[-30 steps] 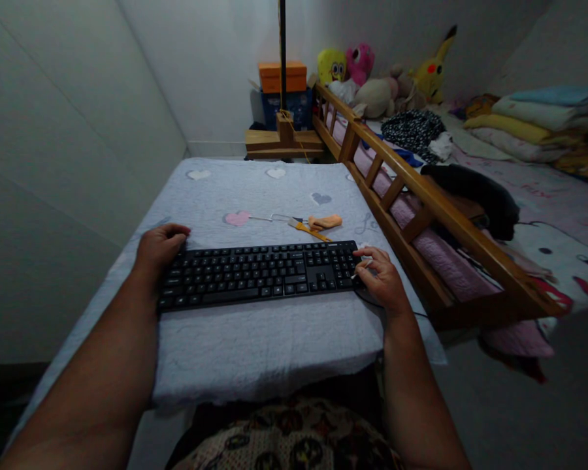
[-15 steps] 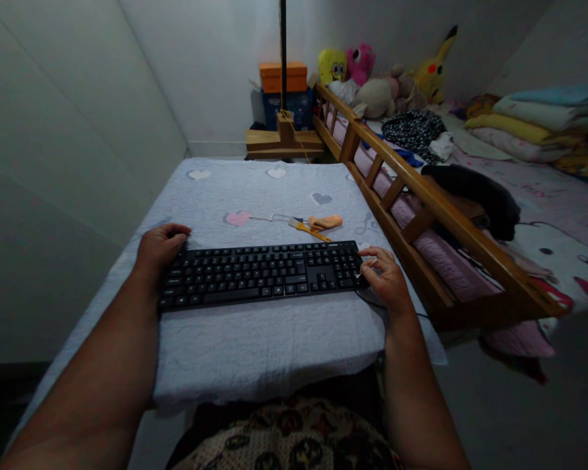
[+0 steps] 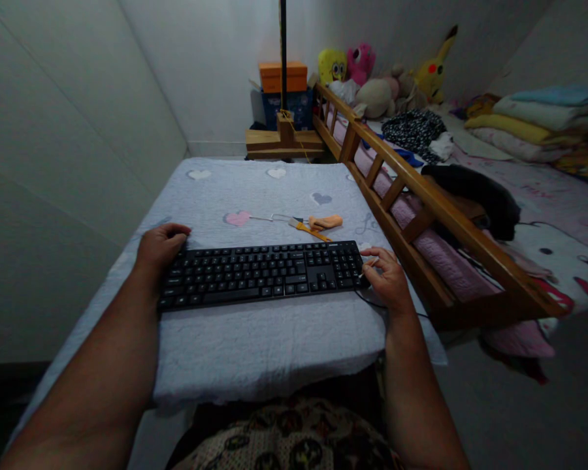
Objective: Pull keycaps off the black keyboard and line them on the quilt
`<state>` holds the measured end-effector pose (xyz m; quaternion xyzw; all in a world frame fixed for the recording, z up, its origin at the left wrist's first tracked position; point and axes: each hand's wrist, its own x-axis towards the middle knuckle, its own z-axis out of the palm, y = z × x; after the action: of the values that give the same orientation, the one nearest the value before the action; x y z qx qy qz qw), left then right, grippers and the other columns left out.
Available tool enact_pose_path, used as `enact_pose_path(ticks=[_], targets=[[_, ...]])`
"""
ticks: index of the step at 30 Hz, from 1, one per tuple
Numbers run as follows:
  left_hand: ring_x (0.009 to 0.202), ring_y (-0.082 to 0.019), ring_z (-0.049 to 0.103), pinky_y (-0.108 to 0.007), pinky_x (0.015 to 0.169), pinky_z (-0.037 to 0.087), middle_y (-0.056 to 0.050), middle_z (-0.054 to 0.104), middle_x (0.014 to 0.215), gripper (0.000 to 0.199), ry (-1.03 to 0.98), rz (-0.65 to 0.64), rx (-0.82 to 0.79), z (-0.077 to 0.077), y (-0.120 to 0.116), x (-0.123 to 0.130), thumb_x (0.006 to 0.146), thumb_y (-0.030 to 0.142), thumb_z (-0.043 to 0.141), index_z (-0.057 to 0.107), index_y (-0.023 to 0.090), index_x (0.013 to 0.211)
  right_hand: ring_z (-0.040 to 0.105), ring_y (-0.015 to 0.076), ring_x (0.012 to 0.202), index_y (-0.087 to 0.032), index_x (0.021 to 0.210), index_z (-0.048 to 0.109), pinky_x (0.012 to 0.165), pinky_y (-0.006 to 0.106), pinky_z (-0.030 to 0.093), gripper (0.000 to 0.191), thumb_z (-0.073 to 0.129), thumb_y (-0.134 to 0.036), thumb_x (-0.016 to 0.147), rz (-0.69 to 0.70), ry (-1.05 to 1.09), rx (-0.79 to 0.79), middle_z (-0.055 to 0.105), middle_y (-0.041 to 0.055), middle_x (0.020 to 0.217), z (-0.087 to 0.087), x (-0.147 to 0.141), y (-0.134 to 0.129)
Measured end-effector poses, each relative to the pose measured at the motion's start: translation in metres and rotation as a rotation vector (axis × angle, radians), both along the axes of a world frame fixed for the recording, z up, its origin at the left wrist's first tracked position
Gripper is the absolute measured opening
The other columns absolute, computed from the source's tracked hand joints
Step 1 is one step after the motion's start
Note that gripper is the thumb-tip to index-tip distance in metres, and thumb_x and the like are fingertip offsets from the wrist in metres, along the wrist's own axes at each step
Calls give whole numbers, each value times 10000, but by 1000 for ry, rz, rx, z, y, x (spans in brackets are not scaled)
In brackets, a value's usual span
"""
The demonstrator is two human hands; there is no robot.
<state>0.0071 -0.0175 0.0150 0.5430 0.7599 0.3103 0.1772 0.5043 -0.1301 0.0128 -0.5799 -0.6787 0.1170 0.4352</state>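
A black keyboard (image 3: 259, 277) lies across the table in front of me. My left hand (image 3: 161, 248) is closed on its far left corner, thumb and fingers at the edge. At the keyboard's right end, beside the number keys, my right hand (image 3: 386, 277) pinches a thin white stick that looks like a cotton swab (image 3: 363, 273). Just beyond the keyboard lie a small brush (image 3: 311, 230) with an orange handle, a crumpled orange cloth (image 3: 326, 222) and a thin wire tool (image 3: 281, 217).
The table wears a pale quilted cover (image 3: 264, 346) with heart prints. A wooden bed rail (image 3: 396, 176) runs along its right side. A black cable (image 3: 372, 302) passes under my right hand. Behind the table stand an orange box (image 3: 283, 77) and a wooden stand (image 3: 284, 137).
My right hand has shifted very slightly to the right along the keyboard's right edge, with the cotton swab in it. The left hand and the keyboard stay put.
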Motion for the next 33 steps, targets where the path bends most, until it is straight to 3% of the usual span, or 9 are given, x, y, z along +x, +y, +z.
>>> enact_pose_path(ticks=[16, 33], targets=[[844, -238, 617, -418, 939, 499, -51, 709, 894, 418, -18, -1, -4, 1, -1, 0, 612, 360, 550, 723, 164, 938, 541, 283, 1253, -258, 704, 651, 1126, 509, 387, 143, 606, -240, 839, 91, 0, -36, 720, 47, 1102, 1, -7, -1], [800, -224, 600, -395, 885, 510, -41, 707, 876, 415, -12, 8, -9, -1, 0, -1, 621, 368, 570, 730, 167, 947, 605, 280, 1137, -250, 690, 621, 1063, 505, 424, 150, 575, -233, 831, -10, -7, -10, 724, 63, 1063, -1, 2, 0]])
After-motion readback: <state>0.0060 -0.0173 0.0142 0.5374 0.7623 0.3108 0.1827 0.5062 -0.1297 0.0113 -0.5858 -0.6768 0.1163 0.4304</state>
